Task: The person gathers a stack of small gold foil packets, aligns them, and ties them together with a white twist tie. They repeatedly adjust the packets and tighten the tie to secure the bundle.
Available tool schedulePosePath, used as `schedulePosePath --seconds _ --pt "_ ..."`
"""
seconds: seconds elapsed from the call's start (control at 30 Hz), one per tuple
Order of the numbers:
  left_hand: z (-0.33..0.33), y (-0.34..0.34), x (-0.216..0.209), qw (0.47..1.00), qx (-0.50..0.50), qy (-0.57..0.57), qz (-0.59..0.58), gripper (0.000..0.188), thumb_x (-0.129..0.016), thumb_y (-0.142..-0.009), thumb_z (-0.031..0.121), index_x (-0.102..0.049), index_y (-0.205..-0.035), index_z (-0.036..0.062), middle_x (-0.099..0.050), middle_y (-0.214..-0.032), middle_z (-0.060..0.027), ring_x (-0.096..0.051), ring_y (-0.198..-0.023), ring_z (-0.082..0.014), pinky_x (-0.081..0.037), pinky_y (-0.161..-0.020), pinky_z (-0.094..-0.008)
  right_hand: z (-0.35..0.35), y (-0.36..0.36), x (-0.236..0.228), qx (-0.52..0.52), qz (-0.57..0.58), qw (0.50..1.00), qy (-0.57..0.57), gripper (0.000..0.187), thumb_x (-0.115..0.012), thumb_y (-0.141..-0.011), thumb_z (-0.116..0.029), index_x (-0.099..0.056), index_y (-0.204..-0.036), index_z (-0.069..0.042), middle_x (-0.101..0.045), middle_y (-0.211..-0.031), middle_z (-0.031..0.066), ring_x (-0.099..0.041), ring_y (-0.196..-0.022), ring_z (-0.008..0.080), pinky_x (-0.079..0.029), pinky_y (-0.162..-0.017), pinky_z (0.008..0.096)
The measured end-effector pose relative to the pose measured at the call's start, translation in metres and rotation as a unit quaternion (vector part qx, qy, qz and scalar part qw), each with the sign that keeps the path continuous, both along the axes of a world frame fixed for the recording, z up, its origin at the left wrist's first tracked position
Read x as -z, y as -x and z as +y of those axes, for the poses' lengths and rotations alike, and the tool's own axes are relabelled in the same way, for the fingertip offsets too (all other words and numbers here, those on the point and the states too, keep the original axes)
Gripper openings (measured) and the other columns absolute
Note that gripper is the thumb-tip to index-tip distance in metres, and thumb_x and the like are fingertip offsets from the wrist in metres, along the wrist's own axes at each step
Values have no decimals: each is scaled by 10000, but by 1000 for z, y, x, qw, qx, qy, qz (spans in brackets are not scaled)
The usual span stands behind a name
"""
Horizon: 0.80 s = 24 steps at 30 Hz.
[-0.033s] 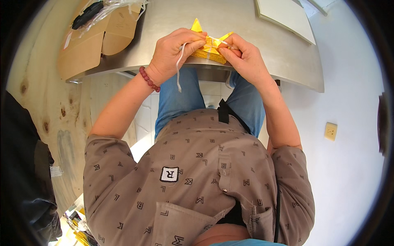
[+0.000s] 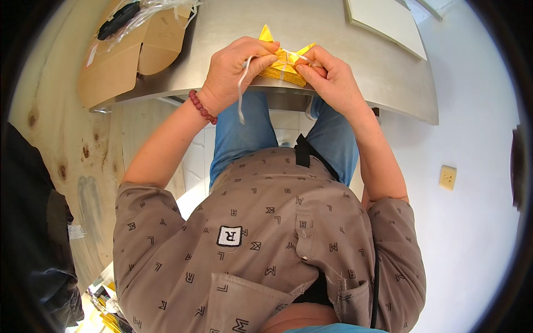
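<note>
Our left fingers (image 2: 265, 54) pinch a white ribbon (image 2: 242, 89) against the top of a yellow paper stack (image 2: 280, 71), and our right fingers (image 2: 308, 62) pinch the same ribbon where it crosses the stack from the other side. Both hands are clenched on it: the left hand (image 2: 233, 72) curls over the stack's left end, the right hand (image 2: 333, 83) over its right end. A loose end of ribbon hangs from the left hand past the table edge, down toward our jeans. The stack lies at the near edge of the grey table (image 2: 333, 33), about midway along it, with yellow points sticking up behind our fingers. A red bead bracelet (image 2: 201, 106) sits on our left wrist.

Farther out, at the table's left end, an open cardboard box (image 2: 119, 61) lies flat, with clear plastic wrap (image 2: 158, 8) and a dark object (image 2: 117, 21) on its far part. Toward the far right corner lies a pale board (image 2: 388, 22). To the right, on the white wall, sits a small yellowish socket (image 2: 447, 177).
</note>
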<state>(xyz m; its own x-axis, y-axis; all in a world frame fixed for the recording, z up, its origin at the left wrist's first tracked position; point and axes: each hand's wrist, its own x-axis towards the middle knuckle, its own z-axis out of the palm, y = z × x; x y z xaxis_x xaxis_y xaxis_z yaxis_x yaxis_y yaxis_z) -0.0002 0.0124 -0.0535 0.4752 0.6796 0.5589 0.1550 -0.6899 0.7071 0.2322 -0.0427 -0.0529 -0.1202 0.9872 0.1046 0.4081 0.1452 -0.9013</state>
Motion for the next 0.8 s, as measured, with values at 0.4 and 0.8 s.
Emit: schedulePosePath --seconds 0.4,0.8 --pt "-3 -7 8 985 -151 -87 21 114 -750 -913 114 -674 -913 28 -641 -1061 -111 -655 -875 -223 -549 -763 -317 -2 1 0 5 -18 1000 -21 144 -681 -963 -170 -600 -943 -53 -438 -608 -24 -409 -598 72 -391 -580 257" --pt "-7 -13 15 974 -177 98 -100 142 -730 -920 150 -700 -869 22 -647 -1009 -86 -645 -918 -190 -524 -805 -306 0 0 6 25 25 999 -21 126 -694 -929 -145 -618 -973 -54 -405 -611 -36 -397 -602 60 -382 -583 249"
